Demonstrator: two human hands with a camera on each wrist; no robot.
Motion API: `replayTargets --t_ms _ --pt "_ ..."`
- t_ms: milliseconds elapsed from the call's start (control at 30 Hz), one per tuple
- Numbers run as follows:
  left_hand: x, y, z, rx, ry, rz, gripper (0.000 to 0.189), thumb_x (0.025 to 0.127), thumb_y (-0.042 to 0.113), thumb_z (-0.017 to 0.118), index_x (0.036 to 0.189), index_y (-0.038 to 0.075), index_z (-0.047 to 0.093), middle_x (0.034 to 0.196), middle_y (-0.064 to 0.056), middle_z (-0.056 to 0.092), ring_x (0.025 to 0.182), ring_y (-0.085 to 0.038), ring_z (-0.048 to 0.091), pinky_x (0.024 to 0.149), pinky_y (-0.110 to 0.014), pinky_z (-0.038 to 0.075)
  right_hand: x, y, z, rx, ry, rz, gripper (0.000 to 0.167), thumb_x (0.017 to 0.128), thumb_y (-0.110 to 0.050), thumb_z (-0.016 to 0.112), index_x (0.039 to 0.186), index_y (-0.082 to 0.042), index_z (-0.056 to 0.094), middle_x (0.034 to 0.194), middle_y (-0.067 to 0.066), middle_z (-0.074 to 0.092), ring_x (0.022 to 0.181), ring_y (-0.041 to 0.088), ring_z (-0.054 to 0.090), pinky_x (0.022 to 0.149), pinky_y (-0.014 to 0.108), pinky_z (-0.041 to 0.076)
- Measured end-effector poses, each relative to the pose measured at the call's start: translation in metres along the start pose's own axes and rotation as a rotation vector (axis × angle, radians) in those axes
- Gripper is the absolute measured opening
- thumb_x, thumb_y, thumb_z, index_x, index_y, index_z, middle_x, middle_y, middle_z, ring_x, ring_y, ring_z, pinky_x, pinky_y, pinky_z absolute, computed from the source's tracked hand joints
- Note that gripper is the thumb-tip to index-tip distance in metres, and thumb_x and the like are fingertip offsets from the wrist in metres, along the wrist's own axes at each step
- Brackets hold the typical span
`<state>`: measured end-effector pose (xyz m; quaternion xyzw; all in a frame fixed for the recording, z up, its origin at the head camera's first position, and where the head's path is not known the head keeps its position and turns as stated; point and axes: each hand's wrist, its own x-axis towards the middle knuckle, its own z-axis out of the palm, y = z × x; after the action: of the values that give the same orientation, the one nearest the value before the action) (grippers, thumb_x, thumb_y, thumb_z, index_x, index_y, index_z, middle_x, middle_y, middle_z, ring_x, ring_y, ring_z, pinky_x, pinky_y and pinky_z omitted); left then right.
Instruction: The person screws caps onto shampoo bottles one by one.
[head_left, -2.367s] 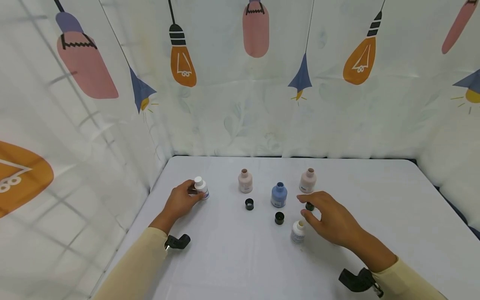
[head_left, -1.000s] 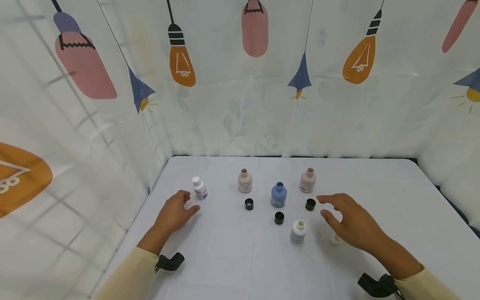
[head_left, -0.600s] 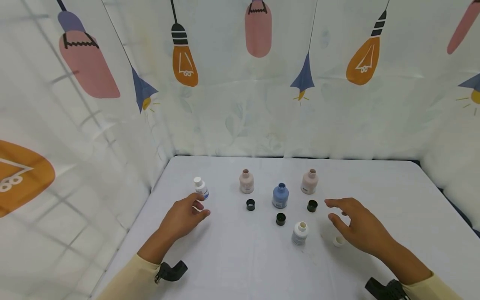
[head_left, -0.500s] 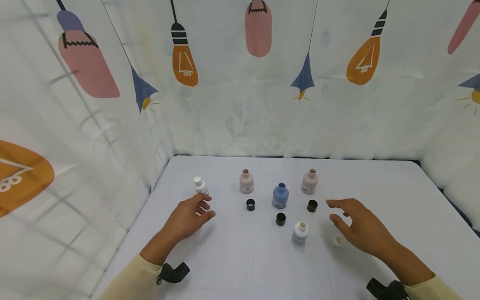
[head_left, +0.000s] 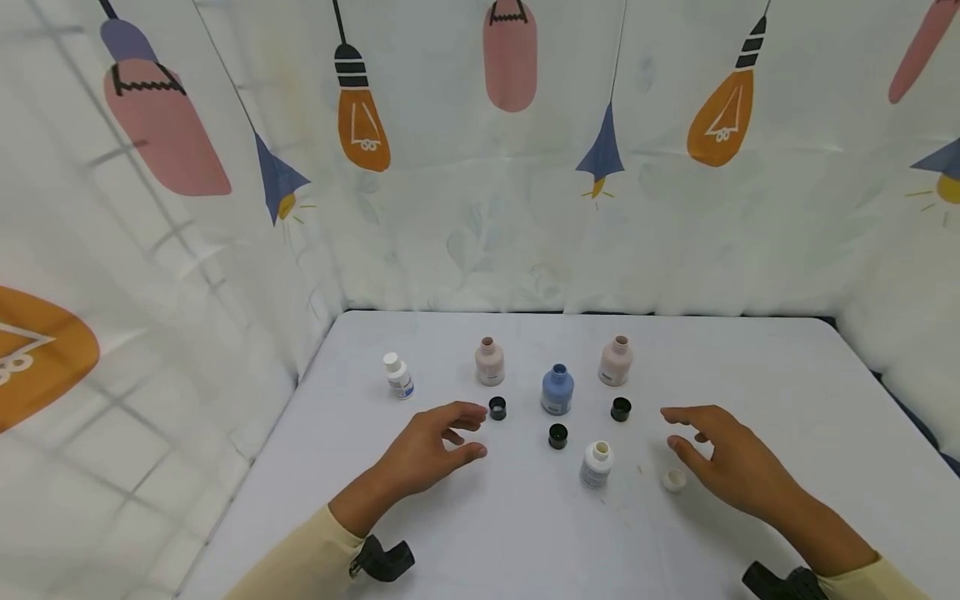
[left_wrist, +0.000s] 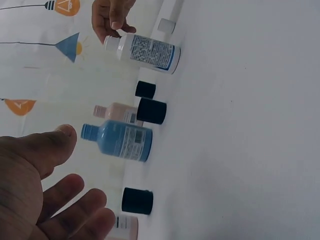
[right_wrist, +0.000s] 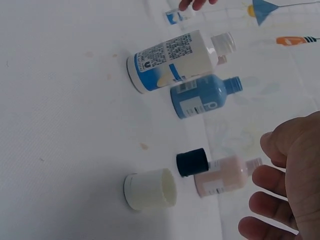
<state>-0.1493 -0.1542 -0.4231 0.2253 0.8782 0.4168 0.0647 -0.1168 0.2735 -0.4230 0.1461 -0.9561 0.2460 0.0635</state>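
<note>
My left hand (head_left: 427,450) hovers with parted, relaxed fingers just left of a black cap (head_left: 497,407) and holds nothing. Over the right side, my right hand (head_left: 738,462) hangs loosely, its fingers bent and nothing between them. Below it lies a white cap (head_left: 673,480). An uncapped white bottle (head_left: 596,465) stands between the hands. Behind it stand an uncapped blue bottle (head_left: 557,390) and two uncapped pale pink bottles, one at left (head_left: 490,362) and one at right (head_left: 616,362). Two more black caps lie near the blue bottle, a middle cap (head_left: 558,436) and a right cap (head_left: 620,409).
A capped white bottle (head_left: 398,376) stands at the far left of the white-covered table (head_left: 480,550). A printed curtain (head_left: 465,233) hangs behind the table and along its left side.
The left hand let go of the capped white bottle and moved right toward the left black cap. The right hand drew away from the right black cap, uncovering the white cap.
</note>
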Motion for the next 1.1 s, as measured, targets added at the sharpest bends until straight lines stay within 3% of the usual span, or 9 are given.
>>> replayTargets --t_ms 200,433,700,1100 --pt "0.006 0.004 0.012 -0.050 -0.045 0.050 0.054 0.090 0.024 0.082 0.139 0.013 0.061 0.134 -0.006 0.066 0.111 -0.027 0.068 0.089 -0.037 0.056 -0.001 0.001 0.005 0.001 0.002 0.000 0.041 0.096 -0.020 0.075 0.135 -0.012 0.064 0.130 0.011 0.063 0.096 0.027 0.066 0.072 0.042 0.054" --pt "0.013 0.009 0.031 -0.100 -0.089 0.079 0.059 0.088 0.025 0.084 0.140 0.012 0.062 0.134 -0.006 0.066 0.105 -0.029 0.070 0.084 -0.032 0.058 -0.005 0.007 0.008 0.008 0.002 0.004 0.040 0.095 -0.021 0.076 0.133 -0.012 0.065 0.129 0.010 0.064 0.094 0.024 0.065 0.070 0.040 0.053" --pt "0.018 0.011 0.054 -0.132 -0.140 0.076 0.061 0.086 0.027 0.085 0.141 0.016 0.062 0.136 0.004 0.065 0.109 -0.017 0.069 0.083 -0.024 0.055 -0.009 0.007 0.010 0.027 -0.015 -0.002 0.041 0.095 -0.024 0.077 0.133 -0.014 0.066 0.126 0.006 0.065 0.093 0.022 0.064 0.069 0.038 0.052" --pt "0.024 0.014 0.069 -0.103 -0.145 0.117 0.049 0.092 0.029 0.079 0.136 0.014 0.063 0.129 0.000 0.069 0.109 -0.011 0.068 0.084 -0.023 0.054 -0.015 0.010 0.012 -0.007 -0.058 0.007 0.041 0.094 -0.026 0.077 0.132 -0.014 0.067 0.126 0.002 0.067 0.093 0.017 0.063 0.071 0.035 0.054"
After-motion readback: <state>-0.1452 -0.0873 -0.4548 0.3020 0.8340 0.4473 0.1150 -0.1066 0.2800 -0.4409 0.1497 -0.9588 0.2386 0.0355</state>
